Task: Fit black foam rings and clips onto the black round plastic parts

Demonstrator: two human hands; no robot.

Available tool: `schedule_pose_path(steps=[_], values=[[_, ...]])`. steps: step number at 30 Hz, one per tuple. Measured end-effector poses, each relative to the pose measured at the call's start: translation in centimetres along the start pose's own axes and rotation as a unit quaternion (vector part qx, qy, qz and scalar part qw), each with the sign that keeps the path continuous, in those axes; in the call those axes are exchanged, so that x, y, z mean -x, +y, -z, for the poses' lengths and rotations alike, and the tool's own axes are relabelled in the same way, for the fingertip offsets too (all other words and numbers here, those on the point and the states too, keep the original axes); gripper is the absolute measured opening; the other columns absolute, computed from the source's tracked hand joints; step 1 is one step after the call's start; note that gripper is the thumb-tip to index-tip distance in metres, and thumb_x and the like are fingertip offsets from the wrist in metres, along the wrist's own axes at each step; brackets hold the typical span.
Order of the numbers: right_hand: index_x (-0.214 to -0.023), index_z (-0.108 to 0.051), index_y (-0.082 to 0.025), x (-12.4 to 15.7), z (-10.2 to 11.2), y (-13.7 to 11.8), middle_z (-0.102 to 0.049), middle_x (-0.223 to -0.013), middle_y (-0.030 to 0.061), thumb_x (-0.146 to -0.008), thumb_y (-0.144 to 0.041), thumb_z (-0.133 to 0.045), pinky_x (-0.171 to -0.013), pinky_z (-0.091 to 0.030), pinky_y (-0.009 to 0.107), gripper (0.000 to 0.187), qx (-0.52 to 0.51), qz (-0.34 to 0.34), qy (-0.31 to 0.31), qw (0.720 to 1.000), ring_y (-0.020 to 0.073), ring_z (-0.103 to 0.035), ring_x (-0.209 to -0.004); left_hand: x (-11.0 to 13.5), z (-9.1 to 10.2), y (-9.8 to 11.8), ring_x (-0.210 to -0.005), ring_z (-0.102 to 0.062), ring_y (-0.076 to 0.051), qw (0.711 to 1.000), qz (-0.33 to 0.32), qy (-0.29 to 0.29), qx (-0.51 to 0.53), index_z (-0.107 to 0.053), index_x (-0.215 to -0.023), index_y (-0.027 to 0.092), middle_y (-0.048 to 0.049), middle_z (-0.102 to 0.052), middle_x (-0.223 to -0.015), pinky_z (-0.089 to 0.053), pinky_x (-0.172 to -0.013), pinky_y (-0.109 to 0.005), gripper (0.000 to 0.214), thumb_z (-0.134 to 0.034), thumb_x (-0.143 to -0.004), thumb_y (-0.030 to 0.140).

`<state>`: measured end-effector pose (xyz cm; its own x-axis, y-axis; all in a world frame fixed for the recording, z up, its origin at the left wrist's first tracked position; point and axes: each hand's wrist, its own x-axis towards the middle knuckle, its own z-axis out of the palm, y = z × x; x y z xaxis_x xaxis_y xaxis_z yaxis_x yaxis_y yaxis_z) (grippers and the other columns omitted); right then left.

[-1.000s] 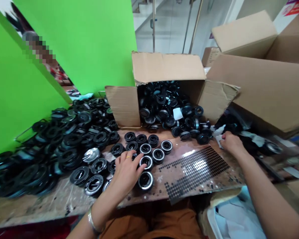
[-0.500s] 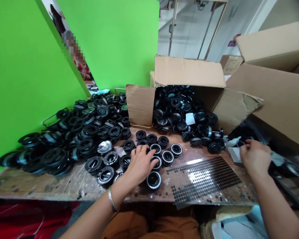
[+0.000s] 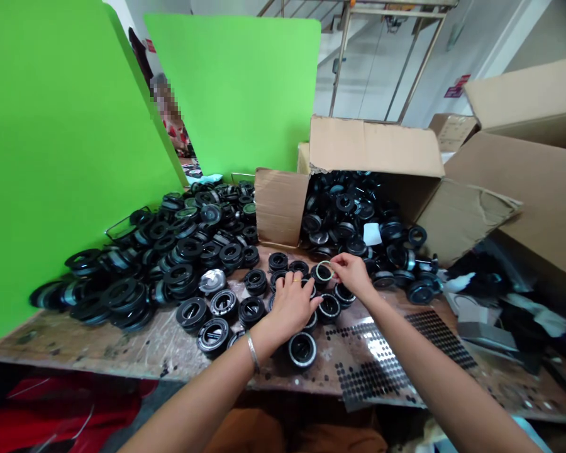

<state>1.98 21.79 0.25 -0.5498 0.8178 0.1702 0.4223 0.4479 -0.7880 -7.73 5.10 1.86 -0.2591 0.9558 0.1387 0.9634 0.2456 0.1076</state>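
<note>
Over a cluster of black round parts, my left hand (image 3: 290, 302) rests with its fingers apart, covering some of them. Between the fingertips of my right hand (image 3: 351, 274) is a thin pale ring (image 3: 317, 270), just above a black round part (image 3: 315, 281). I cannot tell whether the ring touches that part. Several neighbouring parts carry a white ring on top, such as the white-ringed part (image 3: 302, 350) near the table's front edge. Others, like the plain black part (image 3: 191, 313) to the left, show no white ring.
A large heap of black round parts (image 3: 179, 245) covers the table's left side. More spill from an open cardboard box (image 3: 375, 145) at the back. Beneath my right forearm lies a sheet of small black dots (image 3: 441, 333). Green panels (image 3: 236, 94) stand behind.
My right hand has come from the table's right side to the middle, now with the pale ring in its fingers. My left hand stays over the cluster. The camera view has shifted.
</note>
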Motion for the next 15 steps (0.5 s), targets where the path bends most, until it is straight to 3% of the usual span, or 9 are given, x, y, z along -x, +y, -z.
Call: schedule_pose_path(steps=[3,7,15], values=[[-0.073,-0.064,-0.018,-0.8,-1.1,-0.2,-0.064,-0.057,0.0002,-0.077,-0.020,-0.055,-0.052,-0.046,0.024,0.010,0.039,0.012,-0.003,0.999,0.0150,-0.060,-0.051,-0.6,-0.3,0.0,-0.115,-0.038,-0.033,1.000,0.004,-0.003,-0.005,-0.052,-0.130,0.022,-0.0161,-0.047,-0.129,-0.031,-0.092,-0.046,0.049,-0.042,-0.092,0.050],[-0.064,-0.066,-0.018,-0.7,-1.1,-0.3,-0.067,-0.070,0.0038,-0.072,-0.012,-0.058,-0.066,-0.044,0.024,0.012,0.103,0.045,-0.005,0.994,0.0161,-0.061,-0.069,-1.0,-0.5,0.1,-0.116,-0.038,-0.033,1.000,0.002,-0.004,-0.003,-0.054,-0.129,0.022,-0.0161,-0.047,-0.130,-0.031,-0.093,-0.047,0.048,-0.042,-0.091,0.050],[-0.066,-0.063,-0.018,-0.9,-1.0,-0.5,-0.061,-0.066,0.0026,-0.071,-0.007,-0.056,-0.060,-0.039,0.024,0.014,0.156,0.024,0.005,0.987,0.0159,-0.056,-0.063,-1.6,-0.5,0.1,-0.116,-0.040,-0.032,1.000,-0.014,-0.002,-0.023,-0.057,-0.127,0.025,-0.0144,-0.049,-0.131,-0.033,-0.090,-0.045,0.044,-0.043,-0.092,0.048]])
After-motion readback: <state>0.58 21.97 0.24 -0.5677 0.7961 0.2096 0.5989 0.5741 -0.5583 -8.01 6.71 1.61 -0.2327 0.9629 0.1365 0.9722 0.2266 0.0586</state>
